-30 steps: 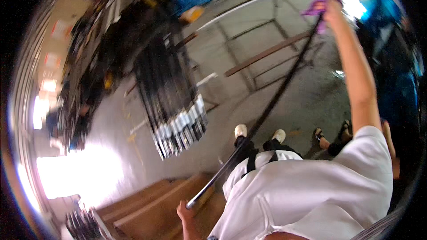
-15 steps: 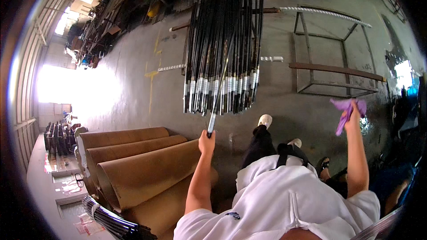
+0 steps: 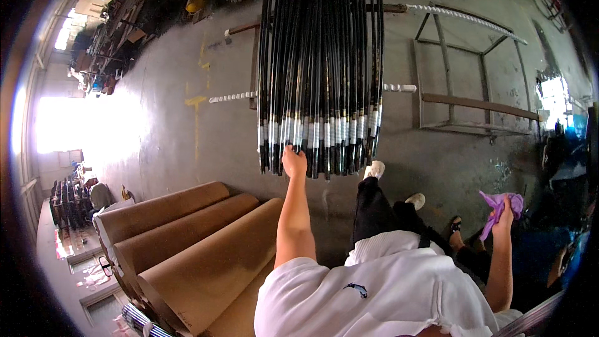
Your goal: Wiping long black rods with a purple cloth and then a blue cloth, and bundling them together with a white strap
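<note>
Long thin black poles with white bands near their close ends lie side by side in a wide row in front of me. My left hand is closed at the near end of one pole, in the left part of the row. That pole now lies in line with its neighbours; the fingers partly hide its tip. Out to my right, away from the poles, my right hand is closed on a crumpled purple cloth, which sticks out on both sides of the fist.
Under the poles run support bars with white wrapped ends. A metal frame stands on the floor to the right. Large brown rolls lie at the near left. Another person's foot shows near my right side.
My left hand has moved forward to the row, and the pole it held slanting over the others now lies among them. My right hand, with the cloth, has moved slightly right and nearer.
</note>
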A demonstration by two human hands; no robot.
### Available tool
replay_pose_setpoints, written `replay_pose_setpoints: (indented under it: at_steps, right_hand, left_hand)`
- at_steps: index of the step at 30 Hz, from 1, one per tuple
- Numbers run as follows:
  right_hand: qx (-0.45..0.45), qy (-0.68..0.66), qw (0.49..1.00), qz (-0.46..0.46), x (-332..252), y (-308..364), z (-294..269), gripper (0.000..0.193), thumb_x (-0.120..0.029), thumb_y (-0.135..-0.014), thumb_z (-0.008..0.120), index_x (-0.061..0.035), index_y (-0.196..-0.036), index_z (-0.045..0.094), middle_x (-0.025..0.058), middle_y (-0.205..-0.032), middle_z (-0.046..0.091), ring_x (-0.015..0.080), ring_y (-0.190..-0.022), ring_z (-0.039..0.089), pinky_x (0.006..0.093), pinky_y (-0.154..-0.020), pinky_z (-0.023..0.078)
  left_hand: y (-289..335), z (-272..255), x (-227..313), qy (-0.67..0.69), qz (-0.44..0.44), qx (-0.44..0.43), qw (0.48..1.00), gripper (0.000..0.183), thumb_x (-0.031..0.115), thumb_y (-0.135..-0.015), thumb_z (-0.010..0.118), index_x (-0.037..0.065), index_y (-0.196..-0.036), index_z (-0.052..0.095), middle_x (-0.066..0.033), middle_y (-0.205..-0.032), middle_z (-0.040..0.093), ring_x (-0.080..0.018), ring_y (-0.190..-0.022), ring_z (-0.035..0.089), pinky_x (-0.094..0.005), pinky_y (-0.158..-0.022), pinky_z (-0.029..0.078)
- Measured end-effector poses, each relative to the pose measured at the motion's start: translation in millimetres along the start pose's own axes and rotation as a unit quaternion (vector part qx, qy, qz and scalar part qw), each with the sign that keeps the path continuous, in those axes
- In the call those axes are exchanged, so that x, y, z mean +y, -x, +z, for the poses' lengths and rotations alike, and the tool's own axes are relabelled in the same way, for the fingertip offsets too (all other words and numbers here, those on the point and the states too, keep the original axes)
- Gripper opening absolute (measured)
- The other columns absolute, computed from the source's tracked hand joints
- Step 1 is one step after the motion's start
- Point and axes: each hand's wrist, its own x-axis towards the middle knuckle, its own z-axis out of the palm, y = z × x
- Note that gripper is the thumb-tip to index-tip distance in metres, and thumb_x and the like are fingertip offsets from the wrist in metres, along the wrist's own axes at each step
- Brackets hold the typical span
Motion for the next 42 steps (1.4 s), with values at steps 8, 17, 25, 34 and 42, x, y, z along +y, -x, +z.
replay_pose_setpoints:
  at_steps: [8,17,25,34,42]
  right_hand:
    - [-0.047,0.020,0.999,0.017,42.1,34.3,20.2,0.022,-0.032,-0.080,0.061,-0.0107,-0.086,0.057,0.0007,-0.072,0.056,0.0138,-0.054,0.050,0.0283,-0.043,0.039]
    - [-0.156,-0.245,0.953,0.087,34.5,60.9,12.7,0.025,-0.024,-0.080,0.048,-0.0073,-0.096,0.056,0.0060,-0.089,0.061,0.0215,-0.084,0.059,0.0351,-0.076,0.047]
    - [-0.113,-0.305,0.936,0.136,49.3,46.5,-31.7,0.014,-0.021,-0.072,0.053,-0.0096,-0.079,0.055,0.0042,-0.073,0.058,0.0191,-0.067,0.056,0.0341,-0.062,0.046]
    - [-0.108,-0.429,0.890,0.113,107.7,38.0,-67.3,0.011,-0.021,-0.069,0.050,-0.0107,-0.071,0.052,0.0042,-0.066,0.056,0.0214,-0.061,0.056,0.0356,-0.058,0.046]
    - [-0.115,-0.481,0.861,0.116,123.2,35.6,-77.3,0.017,-0.021,-0.068,0.049,-0.0071,-0.076,0.055,0.0096,-0.075,0.061,0.0257,-0.069,0.058,0.0379,-0.072,0.047]
  left_hand:
    - [5.5,-5.9,24.9,-0.097,0.006,-0.005,0.995,0.040,0.014,-0.075,0.061,0.005,-0.111,0.045,-0.0117,-0.113,0.043,-0.0296,-0.107,0.040,-0.0389,-0.091,0.036]
    - [57.9,7.9,19.4,0.018,0.149,0.043,0.988,0.029,0.004,-0.062,0.059,0.007,-0.090,0.056,-0.0177,-0.102,0.048,-0.0364,-0.095,0.046,-0.0432,-0.083,0.039]
    - [86.5,61.3,81.1,0.022,0.269,-0.027,0.962,0.017,0.002,-0.060,0.060,0.008,-0.077,0.057,-0.0123,-0.085,0.054,-0.0304,-0.088,0.049,-0.0393,-0.080,0.039]
    - [155.8,68.7,284.7,0.257,0.450,-0.342,0.784,0.008,0.008,-0.076,0.057,0.003,-0.083,0.058,-0.0043,-0.078,0.058,-0.0127,-0.069,0.054,-0.0257,-0.064,0.046]
    - [292.3,83.2,315.3,0.042,0.559,-0.459,0.690,0.013,0.014,-0.078,0.056,0.005,-0.088,0.059,-0.0090,-0.079,0.062,-0.0183,-0.073,0.059,-0.0297,-0.068,0.046]
